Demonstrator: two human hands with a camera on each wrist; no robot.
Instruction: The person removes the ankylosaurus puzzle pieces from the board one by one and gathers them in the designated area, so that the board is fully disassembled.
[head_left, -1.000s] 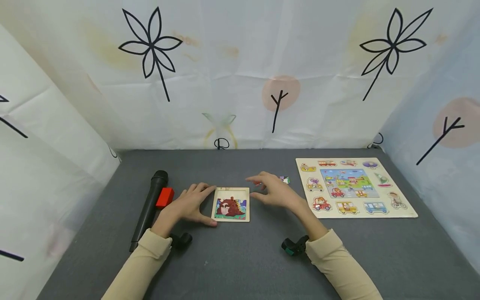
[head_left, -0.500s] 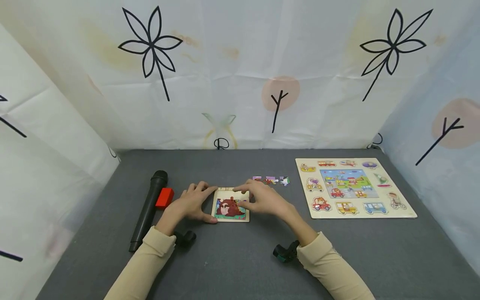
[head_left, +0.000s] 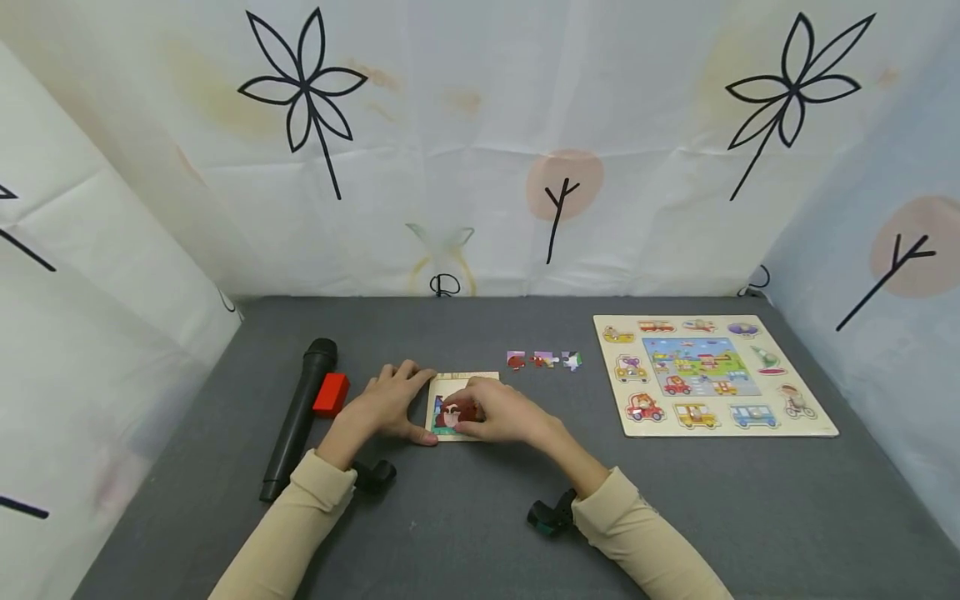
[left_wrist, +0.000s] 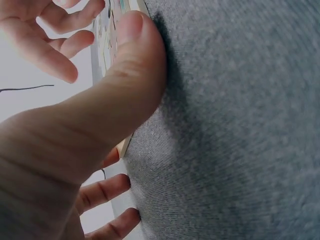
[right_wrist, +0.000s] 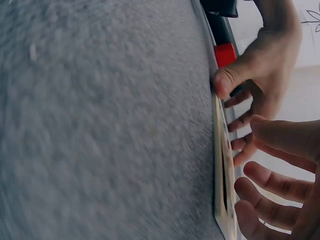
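A small wooden jigsaw tray [head_left: 448, 387] with a brown animal picture lies on the table. My left hand [head_left: 385, 410] holds its left side, thumb at the near corner and index finger at the far one. In the right wrist view, the left thumb touches the tray's edge. Over the right part hovers my right hand [head_left: 510, 412], fingers loosely bent and thumb apart from them; no piece shows between them. It hides part of the picture. Three loose jigsaw pieces lie behind the tray: a red-brown one [head_left: 516, 360], a middle one [head_left: 543, 360] and a black-and-white one [head_left: 572, 361].
On the left lie a black microphone [head_left: 300, 421] and a red block [head_left: 331, 395]. A larger wooden vehicle puzzle board [head_left: 712, 422] occupies the right side of the grey table [head_left: 465, 533]. White patterned cloth [head_left: 480, 108] stands behind.
My right hand has moved left and nearer, from beside the loose pieces to over the tray, uncovering those pieces. My left hand has stayed at the tray's left side.
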